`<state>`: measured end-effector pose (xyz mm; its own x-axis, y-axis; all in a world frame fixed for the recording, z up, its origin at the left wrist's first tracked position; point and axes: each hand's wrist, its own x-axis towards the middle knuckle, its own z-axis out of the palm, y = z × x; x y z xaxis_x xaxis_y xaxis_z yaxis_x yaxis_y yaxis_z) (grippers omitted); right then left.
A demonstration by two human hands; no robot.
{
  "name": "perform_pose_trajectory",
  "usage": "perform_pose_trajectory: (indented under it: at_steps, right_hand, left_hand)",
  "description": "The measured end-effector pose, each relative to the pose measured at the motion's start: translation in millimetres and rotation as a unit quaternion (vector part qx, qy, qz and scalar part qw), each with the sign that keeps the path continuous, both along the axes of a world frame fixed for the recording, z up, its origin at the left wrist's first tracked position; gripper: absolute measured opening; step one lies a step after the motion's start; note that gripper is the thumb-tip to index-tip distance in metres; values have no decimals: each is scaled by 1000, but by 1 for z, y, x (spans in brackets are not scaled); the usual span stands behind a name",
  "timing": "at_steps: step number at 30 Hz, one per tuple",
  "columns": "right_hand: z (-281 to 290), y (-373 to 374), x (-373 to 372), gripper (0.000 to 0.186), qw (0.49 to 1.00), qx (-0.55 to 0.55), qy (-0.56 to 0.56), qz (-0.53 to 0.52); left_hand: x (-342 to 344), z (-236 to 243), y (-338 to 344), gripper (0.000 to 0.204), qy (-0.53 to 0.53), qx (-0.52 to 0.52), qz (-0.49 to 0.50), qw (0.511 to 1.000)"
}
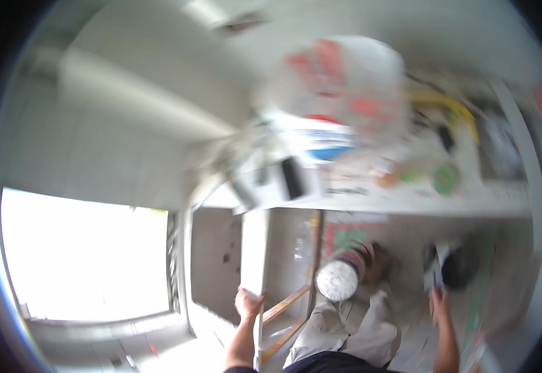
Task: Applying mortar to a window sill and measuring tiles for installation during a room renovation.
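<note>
Grey walls [84, 149] are enclosing the worker. The left hand [250, 303] is gripping a white upright [255, 255]; the right hand [439, 305] appears to be grasping a pale flat tool [433, 270], blurred, beside a dark bucket [459, 268]. Between the hands, a white-topped bucket [337, 280] is standing. Beyond them, a plastic bag [370, 71] is resting on a counter [407, 202]; far left of the left hand, a window [84, 255] is glaring.

Reaching up from lower edge, left of centre, with bare left forearm [240, 348]; gripping with left hand [248, 304]. At lower right, extending right forearm [447, 342] upward, with right hand [438, 304] about level, grip too blurred to read.
</note>
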<state>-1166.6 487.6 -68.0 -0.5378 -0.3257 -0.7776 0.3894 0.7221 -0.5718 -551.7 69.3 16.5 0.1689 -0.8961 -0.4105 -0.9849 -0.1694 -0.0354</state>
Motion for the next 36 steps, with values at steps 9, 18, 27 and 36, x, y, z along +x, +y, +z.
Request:
perform_pose_trajectory:
  at_steps: [9, 18, 27, 36]
  right_hand:
    - [199, -362, 291, 32, 864, -154, -34, 478]
    - [439, -693, 658, 29, 447, -578, 328, 599]
    - [234, -858, 790, 29, 349, -383, 466, 717]
    - [345, -890, 845, 25, 172, -291, 567, 751]
  left_hand:
    - [79, 25, 34, 129, 160, -221, 23, 962]
    - [104, 16, 35, 125, 254, -231, 80, 936]
    - [110, 8, 23, 124, 307, -171, 74, 933]
    - [126, 8, 20, 123, 334, -143, 95, 927]
